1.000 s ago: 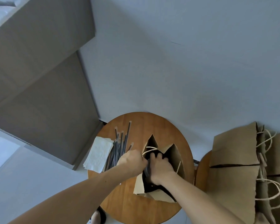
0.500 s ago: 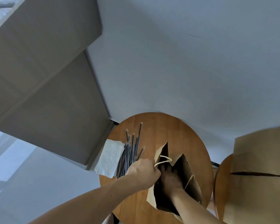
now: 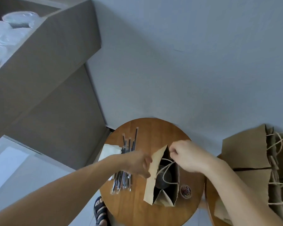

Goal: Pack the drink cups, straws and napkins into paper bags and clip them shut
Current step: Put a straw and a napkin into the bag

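L hand [image 3: 140,163] grips left wall of open brown paper bag [image 3: 153,181] w/ dark cup [image 3: 164,178] inside; R hand [image 3: 189,156] pinches far rim.

Likely a takeaway packing corner: cardboard box [image 3: 55,51] of clear cups [image 3: 18,19], stacked paper bags [image 3: 245,152], round table [image 3: 153,132].

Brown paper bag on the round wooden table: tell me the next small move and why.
The brown paper bag stands open with a dark cup inside and no straw showing. The right hand holds its far rim, so probably the left hand should let go of the side wall and take one of the black wrapped straws beside it.
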Demonstrator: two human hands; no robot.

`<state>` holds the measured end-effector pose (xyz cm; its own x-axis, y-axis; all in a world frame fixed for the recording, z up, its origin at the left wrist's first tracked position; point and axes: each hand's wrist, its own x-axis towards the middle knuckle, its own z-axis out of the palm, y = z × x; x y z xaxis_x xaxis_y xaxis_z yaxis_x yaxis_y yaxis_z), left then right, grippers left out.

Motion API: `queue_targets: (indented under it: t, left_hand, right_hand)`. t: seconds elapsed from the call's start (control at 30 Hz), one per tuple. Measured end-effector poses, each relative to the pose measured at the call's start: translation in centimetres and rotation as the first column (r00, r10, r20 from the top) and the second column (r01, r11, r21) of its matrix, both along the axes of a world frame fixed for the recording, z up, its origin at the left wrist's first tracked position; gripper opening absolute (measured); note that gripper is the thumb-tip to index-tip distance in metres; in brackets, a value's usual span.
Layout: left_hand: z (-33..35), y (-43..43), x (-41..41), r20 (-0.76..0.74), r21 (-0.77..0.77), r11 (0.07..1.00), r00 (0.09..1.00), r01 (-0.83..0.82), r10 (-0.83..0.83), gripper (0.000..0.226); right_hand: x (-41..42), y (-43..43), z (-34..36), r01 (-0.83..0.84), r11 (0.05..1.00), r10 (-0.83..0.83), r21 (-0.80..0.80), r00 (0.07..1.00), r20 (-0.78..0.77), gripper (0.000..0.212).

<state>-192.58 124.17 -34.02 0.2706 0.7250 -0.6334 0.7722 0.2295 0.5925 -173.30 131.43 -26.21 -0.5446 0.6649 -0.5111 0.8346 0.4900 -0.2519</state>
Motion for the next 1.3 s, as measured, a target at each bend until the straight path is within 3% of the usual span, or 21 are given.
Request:
queue_targets:
  t: [0.1, 0.2, 0.3, 0.43, 0.53, 0.67, 1.0, 1.1, 1.2, 1.3]
  left_hand:
    - [0.5, 0.8, -4.1, -0.049, 0.061, 0.996, 0.997, -0.062, 0.065, 0.047]
    - [-0.6, 1.7, -8.8, -0.129, 0.19, 0.963, 0.968, -0.19, 0.217, 0.018]
    - [-3.0, 1.7, -13.2, -0.151, 0.203, 0.916, 0.913, -0.348, 0.38, 0.029]
    - [-7.9, 0.3, -16.9, -0.176, 0.117, 0.851, 0.832, -0.512, 0.526, 0.012]
    - [-11.5, -0.9, -18.3, -0.16, 0.046, 0.804, 0.79, -0.593, 0.592, 0.028]
    - [-14.7, -1.6, -19.1, -0.155, 0.013, 0.773, 0.763, -0.634, 0.628, 0.03]
    - [-17.1, -1.3, -19.0, -0.115, -0.022, 0.763, 0.759, -0.646, 0.64, 0.026]
    - [-17.2, -1.3, -18.8, -0.104, -0.014, 0.738, 0.735, -0.675, 0.67, 0.02]
    - [-17.1, -1.5, -18.5, -0.061, -0.045, 0.666, 0.668, -0.744, 0.742, 0.029]
    - [-17.0, -2.0, -18.1, -0.03, -0.08, 0.602, 0.605, -0.795, 0.795, 0.04]
  right_hand:
    - [-3.6, 0.7, 0.7, 0.154, 0.976, -0.105, 0.152, 0.952, -0.288, 0.035]
    - [-9.2, -0.3, -2.4, 0.211, 0.975, -0.164, 0.07, 0.894, -0.416, 0.029]
    - [-14.5, -1.9, -8.8, 0.291, 0.944, -0.328, -0.152, 0.87, -0.367, 0.023]
    - [-18.6, -4.6, -19.2, 0.466, 0.813, -0.546, -0.35, 0.818, -0.179, 0.047]
    - [-20.2, -6.4, -24.9, 0.541, 0.776, -0.585, -0.323, 0.81, -0.048, 0.047]
    - [-21.8, -7.5, -29.3, 0.562, 0.787, -0.582, -0.254, 0.813, -0.004, 0.047]
    - [-21.5, -7.8, -32.1, 0.552, 0.806, -0.569, -0.211, 0.822, -0.022, 0.043]
    - [-21.0, -7.6, -31.5, 0.547, 0.792, -0.59, -0.271, 0.801, -0.105, 0.029]
    - [-20.5, -7.9, -30.9, 0.566, 0.713, -0.682, -0.414, 0.697, -0.222, 0.013]
    - [-20.0, -8.2, -30.4, 0.575, 0.586, -0.803, -0.572, 0.506, -0.315, 0.011]
